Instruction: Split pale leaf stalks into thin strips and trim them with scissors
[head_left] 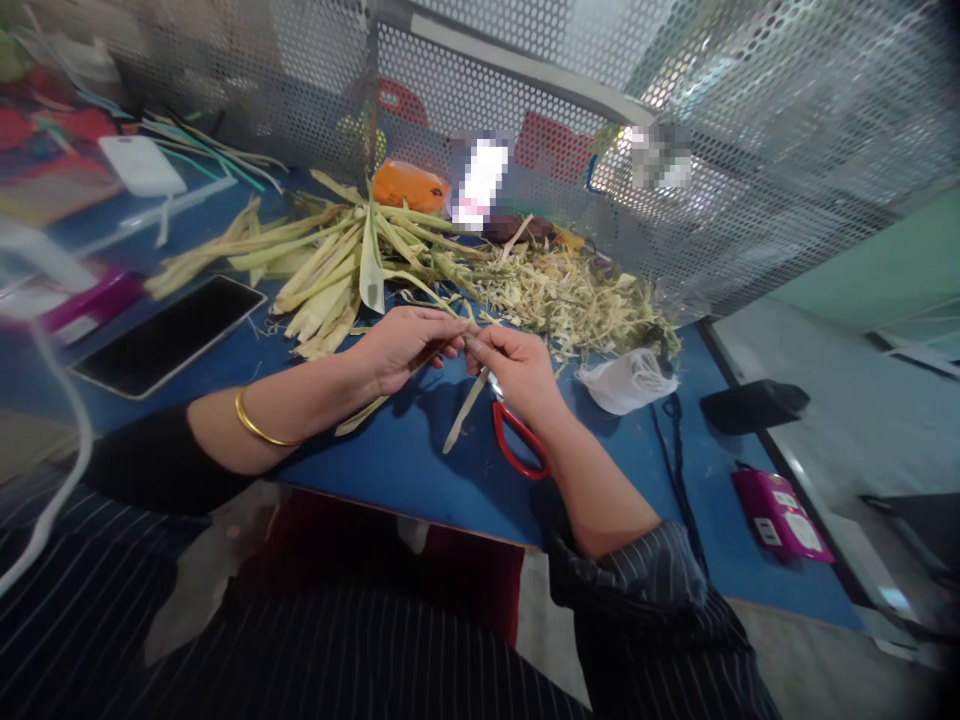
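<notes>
My left hand (409, 345) and my right hand (517, 368) meet above the blue table (405, 465), fingertips pinched close together. Between them is a narrow, pale green-brown dried leaf strip (466, 412), one end hanging below my right fingers. Another strip end (361, 415) shows under my left wrist. Red-handled scissors (500, 432) lie under my right hand, their blades mostly hidden. Just beyond my hands spreads a bundle of long dried leaves (319, 290). To its right is a heap of shredded leaf scraps (577, 295).
A white string bundle (626, 382) sits right of my hands. A dark phone (169, 335) lies left, an orange packet (409, 187) behind the leaves. Farther right are a black pouch (750, 405) and magenta pack (780, 512). A perforated metal screen (480, 90) borders the far side.
</notes>
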